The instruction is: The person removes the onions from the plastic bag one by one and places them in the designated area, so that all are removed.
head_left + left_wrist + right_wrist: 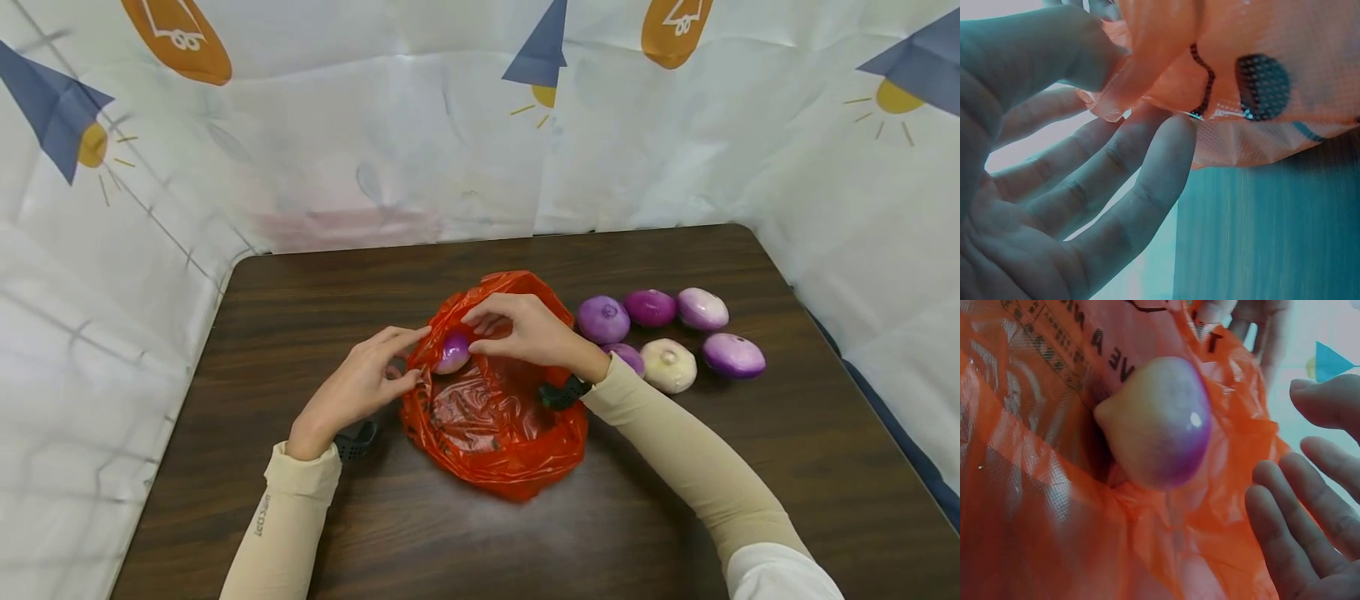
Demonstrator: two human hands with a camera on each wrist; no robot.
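A red plastic bag [517, 471] with black print sits on the table, its mouth spread wide. Just inside the bag's left wall is a purple-and-white onion [453, 352], which fills the middle of the right wrist view [1160, 425]. With thumb and fingers my left hand [358, 385] pinches the bag's left rim. Over the bag's mouth is my right hand [525, 329], close to the onion. In the right wrist view its loosely bent fingers [1291, 519] stand apart from the onion and hold nothing.
Right of the bag lie several purple onions [650, 307] and a pale, whitish onion [668, 366]. My right forearm partly hides one purple onion [625, 357]. The dark wooden table [300, 292] meets white printed sheets [420, 158] at its back and sides.
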